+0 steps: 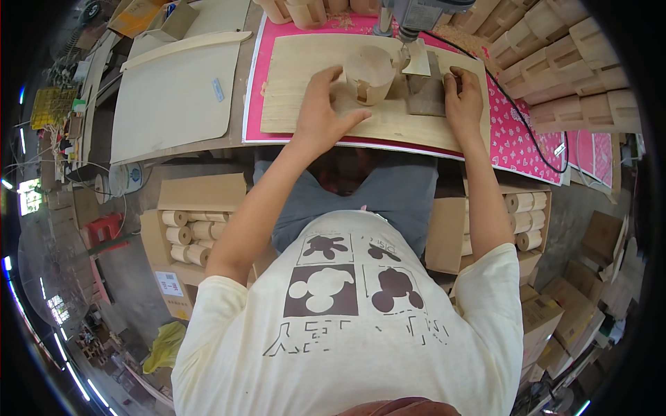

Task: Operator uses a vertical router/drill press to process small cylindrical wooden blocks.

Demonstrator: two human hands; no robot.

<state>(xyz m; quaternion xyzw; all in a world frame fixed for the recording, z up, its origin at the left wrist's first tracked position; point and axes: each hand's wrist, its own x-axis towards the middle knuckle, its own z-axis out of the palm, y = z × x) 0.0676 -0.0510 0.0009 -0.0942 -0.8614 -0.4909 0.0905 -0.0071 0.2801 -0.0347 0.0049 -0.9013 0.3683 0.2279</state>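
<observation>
A pale wooden cup-shaped piece (pixel 370 73) with a notch in its lower side stands on a light wooden board (pixel 298 73). My left hand (pixel 327 111) is at its left, thumb and fingers spread in a wide curve, apart from the wood. Beside the piece lies a dark flat block (pixel 426 93), with a small pale square piece (pixel 416 58) at its far end. My right hand (pixel 465 100) rests at the block's right edge, fingers loosely bent and apart, with nothing visible in them. A grey power tool (pixel 420 15) reaches down just beyond the wooden piece.
A pink patterned sheet (pixel 517 139) lies under the board, crossed by a black cable (pixel 525 125). Wooden cylinders (pixel 565 69) are stacked at the right; more cups (pixel 305 12) stand at the back. Cardboard boxes (pixel 201 191) of wooden pieces flank my legs. A grey panel (pixel 173 100) lies left.
</observation>
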